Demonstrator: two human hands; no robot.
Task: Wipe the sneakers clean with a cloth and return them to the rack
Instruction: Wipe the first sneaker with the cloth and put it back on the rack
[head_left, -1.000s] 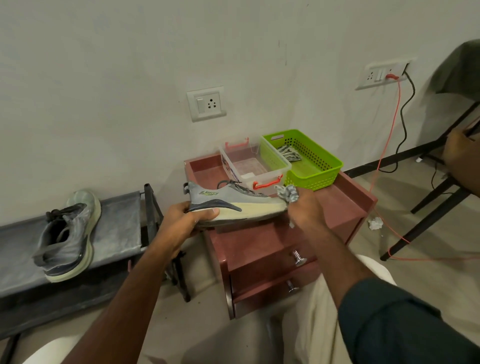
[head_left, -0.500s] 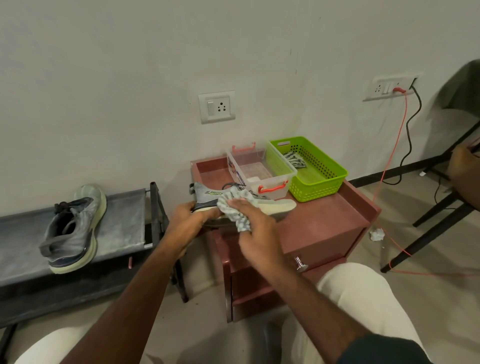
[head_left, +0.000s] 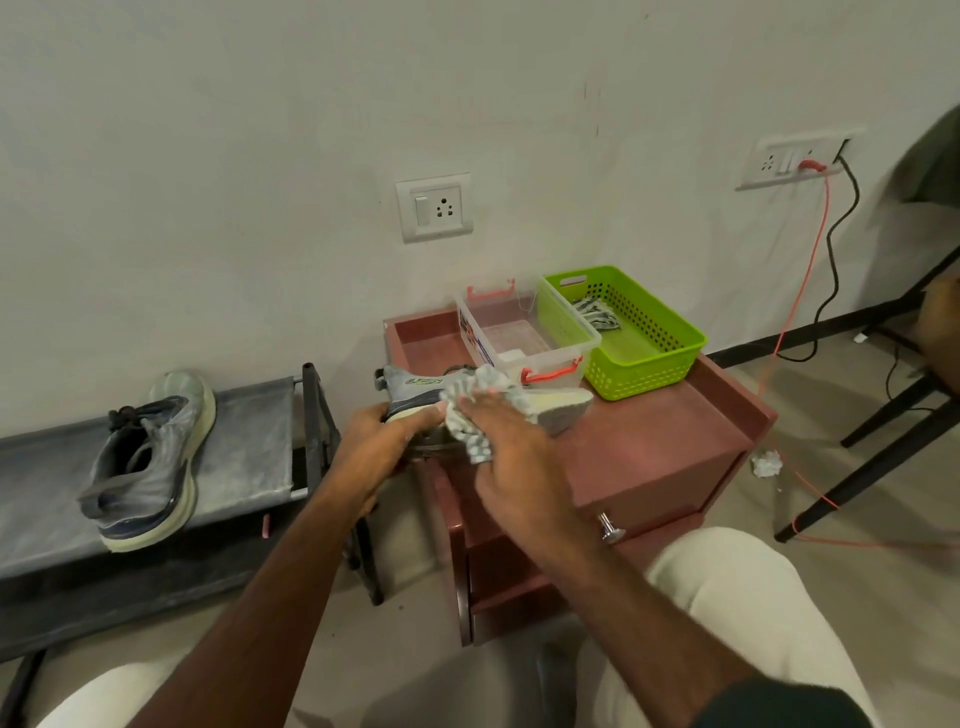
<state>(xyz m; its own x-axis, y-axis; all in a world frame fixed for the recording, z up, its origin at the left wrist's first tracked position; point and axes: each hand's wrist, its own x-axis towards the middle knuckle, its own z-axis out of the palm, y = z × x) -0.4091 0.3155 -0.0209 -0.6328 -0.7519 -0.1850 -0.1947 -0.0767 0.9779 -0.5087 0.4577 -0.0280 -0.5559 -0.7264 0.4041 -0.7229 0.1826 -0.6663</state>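
**Grey sneaker in mid-wipe, held off the cabinet edge**

Grey mesh and a pale sole: that is the sneaker (head_left: 415, 395) you are cleaning, held heel-left and toe-right over the front left corner of the red-brown cabinet (head_left: 654, 447). Its toe reaches over the cabinet top; whether it rests there or hangs just above, you cannot tell from this view.

What could go wrong: your left hand (head_left: 379, 441) has only the heel end, so a hard sweep with the cloth (head_left: 470, 415) toward the toe may lever the shoe out of that grip and drop it to the floor. A long stroke may also knock the clear plastic box (head_left: 524, 338) standing just behind the shoe, with the green basket (head_left: 644, 343) beside it. Watch too that loose cloth does not bunch and skip the sole's edge.

Your left hand is curled under and around the heel, thumb on top, gripping. Your right hand (head_left: 509, 441) lies fairly flat, fingers nearly straight and close together, pressing the striped cloth against the shoe's side.

Further out, the second sneaker (head_left: 150, 462) lies on the grey rack (head_left: 249, 441) to your left, well apart.
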